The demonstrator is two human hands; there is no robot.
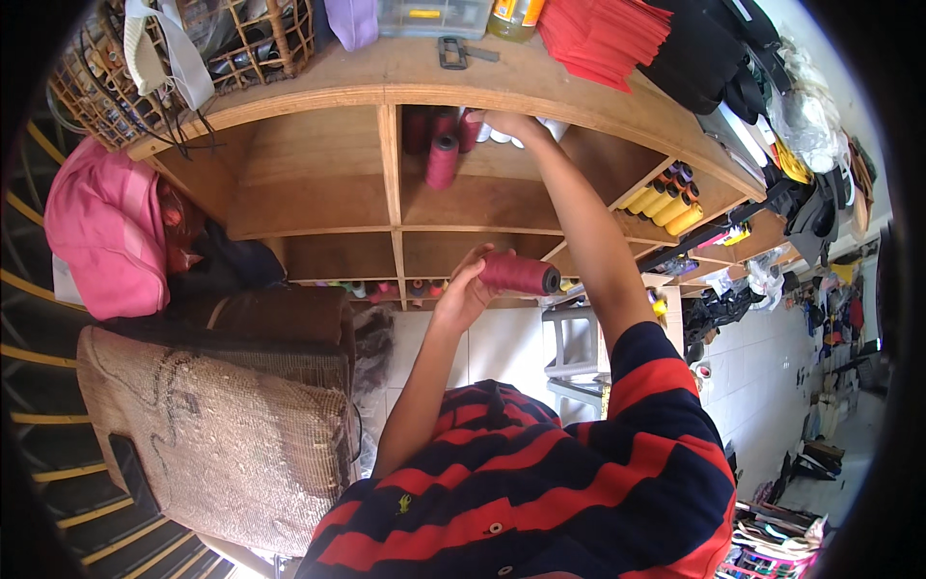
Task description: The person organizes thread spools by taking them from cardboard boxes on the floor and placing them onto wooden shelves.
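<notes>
1. The maroon thread spool (513, 273) is in the left hand (465, 301), held on its side in front of the wooden shelf unit (391, 179), its dark end facing right.
2. The left fingers are grasping this spool around its left end.
3. The right hand (508, 123) reaches into an upper compartment of the unit, its fingers at a dark red spool (469, 133) toward the back; whether they grip it or only touch it, I cannot tell.
4. In the same compartment, a pinkish-red spool (442, 164) stands nearer the front, and white spools (500, 135) sit beside the right hand, partly hidden.
5. Yellow spools (666, 205) lie in the compartment to the right.
6. On the surface (357, 75) above are a wicker basket (280, 48), a clear plastic box (434, 19), a small dark clip (451, 53) and a stack of red sheets (600, 39).
7. At the left hangs pink cloth (106, 232), near a bulky thing with a brown woven cover (222, 434).
8. A grey stool (571, 343) stands on the white tiled floor (502, 345).
</notes>
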